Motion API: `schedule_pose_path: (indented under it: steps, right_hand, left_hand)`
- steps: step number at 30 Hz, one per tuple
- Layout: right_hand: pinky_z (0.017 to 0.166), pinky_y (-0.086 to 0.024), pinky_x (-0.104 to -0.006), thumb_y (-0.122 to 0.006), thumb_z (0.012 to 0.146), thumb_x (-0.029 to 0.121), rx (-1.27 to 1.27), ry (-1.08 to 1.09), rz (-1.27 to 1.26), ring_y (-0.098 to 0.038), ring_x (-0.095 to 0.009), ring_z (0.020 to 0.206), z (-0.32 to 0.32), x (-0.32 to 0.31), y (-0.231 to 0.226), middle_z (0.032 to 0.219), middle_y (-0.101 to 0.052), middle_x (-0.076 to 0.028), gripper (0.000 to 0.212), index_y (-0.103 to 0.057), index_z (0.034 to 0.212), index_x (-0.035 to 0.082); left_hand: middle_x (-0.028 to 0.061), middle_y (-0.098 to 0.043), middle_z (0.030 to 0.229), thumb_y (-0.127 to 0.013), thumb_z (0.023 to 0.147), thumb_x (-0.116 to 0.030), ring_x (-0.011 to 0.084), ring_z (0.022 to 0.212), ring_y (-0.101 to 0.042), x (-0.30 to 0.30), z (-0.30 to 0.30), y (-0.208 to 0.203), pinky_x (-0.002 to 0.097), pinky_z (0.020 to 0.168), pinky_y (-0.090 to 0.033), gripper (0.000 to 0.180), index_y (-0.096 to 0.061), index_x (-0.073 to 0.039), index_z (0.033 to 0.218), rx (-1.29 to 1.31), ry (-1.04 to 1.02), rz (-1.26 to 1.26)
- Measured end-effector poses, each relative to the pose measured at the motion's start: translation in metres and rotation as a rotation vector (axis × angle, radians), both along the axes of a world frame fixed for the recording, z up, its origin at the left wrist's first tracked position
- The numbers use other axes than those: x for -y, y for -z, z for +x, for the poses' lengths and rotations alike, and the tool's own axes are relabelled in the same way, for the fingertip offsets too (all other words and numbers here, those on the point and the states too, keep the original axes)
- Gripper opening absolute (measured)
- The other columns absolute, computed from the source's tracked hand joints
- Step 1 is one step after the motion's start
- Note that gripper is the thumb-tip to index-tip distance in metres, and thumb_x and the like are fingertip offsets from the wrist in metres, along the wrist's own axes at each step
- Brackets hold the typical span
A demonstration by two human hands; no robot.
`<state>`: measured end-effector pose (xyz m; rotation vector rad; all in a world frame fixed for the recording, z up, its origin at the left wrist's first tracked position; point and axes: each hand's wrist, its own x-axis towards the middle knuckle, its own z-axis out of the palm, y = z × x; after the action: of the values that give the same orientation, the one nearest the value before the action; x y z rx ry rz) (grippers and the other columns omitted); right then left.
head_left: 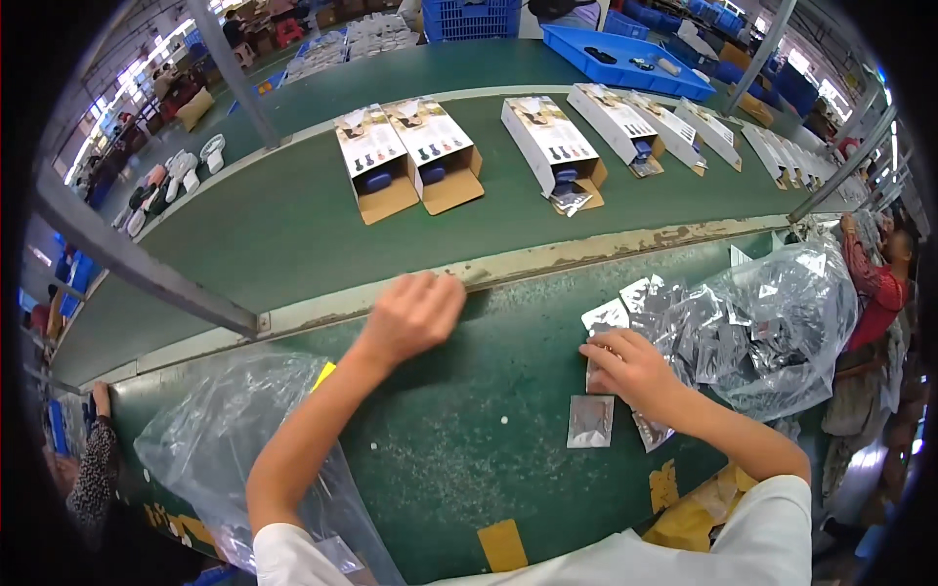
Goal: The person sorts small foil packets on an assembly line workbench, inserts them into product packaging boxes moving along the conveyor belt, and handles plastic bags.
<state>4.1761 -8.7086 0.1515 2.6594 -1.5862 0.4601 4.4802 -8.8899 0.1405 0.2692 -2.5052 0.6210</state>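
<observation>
My left hand [414,314] hovers by the rail between the near table and the belt. Its fingers curl inward, and whatever they may hold is hidden. Over the silver packets at the right, my right hand [630,369] has its fingertips pressed together on a small silver foil packet [593,377], partly covered by the hand. One flat square foil packet [590,422] lies just below that hand. Beyond it, several more loose packets [640,293] spread toward a clear plastic bag [782,332] full of them.
Open-ended white printed boxes [430,132] with dark blue things inside lie along the green belt [293,215]. A large clear plastic bag [225,420] covers the table's left. Behind the belt stands a blue tray [625,68]. Metal posts [147,254] rise at left and right. Other people work at both sides.
</observation>
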Motion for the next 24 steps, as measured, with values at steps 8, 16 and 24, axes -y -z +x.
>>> schedule_pose_path:
  steps: [8, 16, 24]
  right_hand:
    - [0.077, -0.054, -0.0329, -0.075, 0.083, -0.001, 0.582, 0.101, 0.472, -0.067, -0.021, 0.086, 0.046, 0.064, -0.03, 0.099, -0.066, -0.008, 0.029, -0.071, 0.11, 0.005]
    - [0.075, -0.055, -0.0374, -0.072, 0.08, -0.002, 0.243, -0.185, -0.449, -0.065, -0.027, 0.091, 0.096, 0.292, 0.029, 0.096, -0.065, -0.008, 0.019, -0.066, 0.096, 0.004]
    - [0.091, -0.056, -0.0399, -0.075, 0.086, 0.006, 0.351, 0.04, -0.151, -0.065, -0.035, 0.111, 0.095, 0.309, 0.069, 0.132, -0.064, -0.011, 0.035, -0.064, 0.119, 0.006]
  left_hand:
    - [-0.0001, -0.058, 0.082, -0.071, 0.079, -0.013, 0.0172, 0.076, -0.062, 0.128, 0.038, 0.004, 0.0316, 0.062, -0.05, 0.01, -0.062, -0.012, 0.083, -0.226, -0.497, -0.203]
    - [0.0021, -0.059, 0.088, -0.068, 0.085, -0.02, 0.0192, 0.091, -0.06, 0.204, 0.033, 0.077, 0.0337, 0.073, -0.051, 0.011, -0.067, -0.01, 0.088, -0.061, -0.555, 0.059]
    - [0.0025, -0.056, 0.076, -0.071, 0.085, -0.019, 0.0213, 0.078, -0.062, 0.166, 0.054, 0.021, 0.0349, 0.065, -0.048, 0.015, -0.062, -0.01, 0.077, -0.341, -0.158, 0.13]
